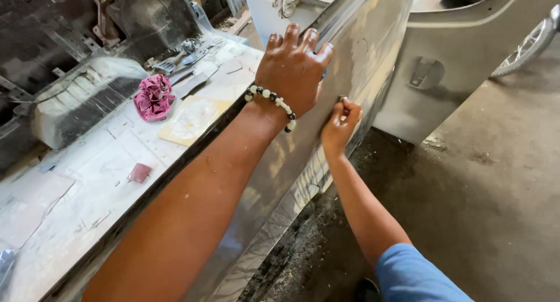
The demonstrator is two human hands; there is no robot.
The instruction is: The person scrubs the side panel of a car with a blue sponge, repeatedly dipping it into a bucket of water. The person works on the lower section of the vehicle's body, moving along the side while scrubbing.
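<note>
Bare metal fills the middle of my view: a long grey panel (373,51) stands on edge, tilted, running from near left to far right, its face dull and scuffed with brighter streaks and patchy reflections lower down. It leans against the edge of the bench (87,209) on the left, and I judge that lean to be the main risk. If the hand pressing it eases off, the sheet could slide along the bench edge or tip toward the dirt floor (501,179) on the right.

My left hand (293,69) lies flat and open on the panel's upper part, fingers spread and curling over the top rim, a bead bracelet (271,104) on the wrist. That rim looks thin, so a slip there could cut the fingertips.

My right hand (340,127) sits just below and right of it, closed in a pinch against the metal. Something small seems held between thumb and fingers, but I cannot tell what. Rubbing hard in one spot could, I think, gouge the surface or let the knuckles skid onto the sheet.

On the bench, well left of the hands, lie a yellowish sheet (192,118), a crumpled pink rag (153,97) and, nearer, a small reddish scrap (140,172). Far right, a second grey body part (455,57) stands behind the panel.
</note>
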